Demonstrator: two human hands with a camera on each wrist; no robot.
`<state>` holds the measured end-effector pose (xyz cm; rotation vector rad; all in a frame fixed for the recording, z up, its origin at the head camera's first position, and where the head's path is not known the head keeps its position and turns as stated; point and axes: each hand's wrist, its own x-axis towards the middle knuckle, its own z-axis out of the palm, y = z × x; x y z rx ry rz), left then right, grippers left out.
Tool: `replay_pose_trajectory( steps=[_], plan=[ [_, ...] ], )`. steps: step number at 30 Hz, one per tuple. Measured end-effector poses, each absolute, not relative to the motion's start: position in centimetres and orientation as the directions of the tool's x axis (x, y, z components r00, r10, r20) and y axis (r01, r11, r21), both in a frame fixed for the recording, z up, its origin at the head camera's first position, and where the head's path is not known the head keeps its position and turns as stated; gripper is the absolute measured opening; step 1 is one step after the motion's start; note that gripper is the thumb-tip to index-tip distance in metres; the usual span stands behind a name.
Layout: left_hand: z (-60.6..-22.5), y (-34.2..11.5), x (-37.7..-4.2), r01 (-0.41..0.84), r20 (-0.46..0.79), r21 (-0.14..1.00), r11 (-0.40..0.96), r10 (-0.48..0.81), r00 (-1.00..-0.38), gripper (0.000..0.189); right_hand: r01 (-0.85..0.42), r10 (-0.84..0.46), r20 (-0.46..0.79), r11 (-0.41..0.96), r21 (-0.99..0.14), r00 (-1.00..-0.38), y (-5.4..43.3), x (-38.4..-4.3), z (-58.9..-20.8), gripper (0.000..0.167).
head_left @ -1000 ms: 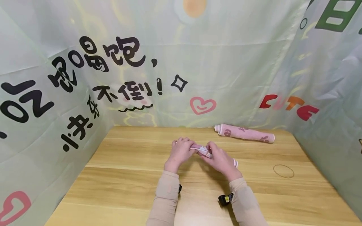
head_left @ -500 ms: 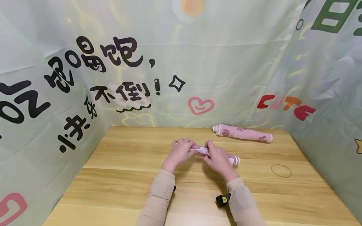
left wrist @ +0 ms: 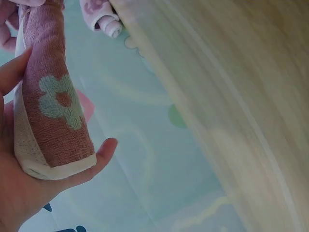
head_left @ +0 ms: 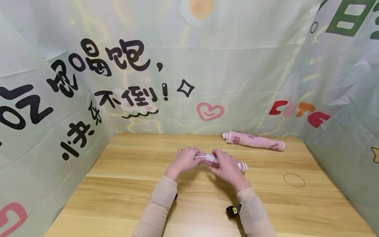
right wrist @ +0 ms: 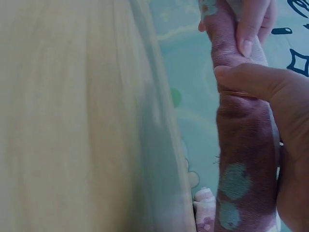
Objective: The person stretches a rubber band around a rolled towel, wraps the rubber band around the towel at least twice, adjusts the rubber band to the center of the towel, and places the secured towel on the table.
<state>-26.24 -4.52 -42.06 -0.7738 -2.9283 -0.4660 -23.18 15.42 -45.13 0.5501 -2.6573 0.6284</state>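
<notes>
A rolled mauve towel with pale flowers and a white edge is held slightly slanted over the table by both hands. My left hand grips its left part; the left wrist view shows that end of the towel lying in the palm, with the thumb against its side. Further right, my right hand holds the roll near its middle, and the striped right end sticks out past the fingers. A thin rubber band circles the towel beside my right thumb. Some fingers are hidden behind the roll.
At the back right of the wooden table lies a second rolled towel, pink with darker prints. A loose rubber band lies nearer on the right. Printed cloth walls stand along the back and both sides.
Both hands and the towel have shifted a little left. More of the towel's right end shows beyond my right hand than a second ago. The second towel and loose band have stayed put.
</notes>
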Motion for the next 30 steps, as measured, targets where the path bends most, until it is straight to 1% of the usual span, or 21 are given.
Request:
replay_pose_trajectory(
  steps=[2, 7, 9, 17, 25, 30],
  plan=[
    [-42.1, -4.6, -26.3, 0.491, 0.128, 0.313, 0.813, 0.476, -0.87, 0.032, -0.44, -0.282, 0.437, 0.84, -0.318, -0.854, 15.3, -23.2, -45.2, 0.058],
    [-42.0, -4.7, -26.4, 0.487, 0.095, 0.393, 0.78, 0.493, -0.865, 0.033, -0.433, -0.277, 0.453, 0.854, -0.287, -0.847, 15.2, -23.3, -45.6, 0.047],
    [-41.9, -4.6, -26.3, 0.486, 0.088, 0.405, 0.774, 0.496, -0.864, 0.033, -0.43, -0.278, 0.447, 0.856, -0.286, -0.85, 15.3, -23.3, -45.6, 0.043],
    [-41.8, -4.6, -26.1, 0.496, 0.084, 0.403, 0.769, 0.509, -0.857, 0.031, -0.444, -0.298, 0.445, 0.854, -0.271, -0.845, 15.5, -23.3, -45.7, 0.039],
    [-42.3, -4.9, -26.3, 0.501, 0.08, 0.388, 0.773, 0.513, -0.854, 0.031, -0.476, -0.334, 0.413, 0.822, -0.314, -0.848, 15.8, -23.4, -45.6, 0.045],
    [-42.3, -5.3, -26.4, 0.486, 0.065, 0.418, 0.768, 0.508, -0.859, 0.029, -0.468, -0.324, 0.415, 0.826, -0.314, -0.85, 16.2, -23.5, -45.5, 0.051]
  ],
)
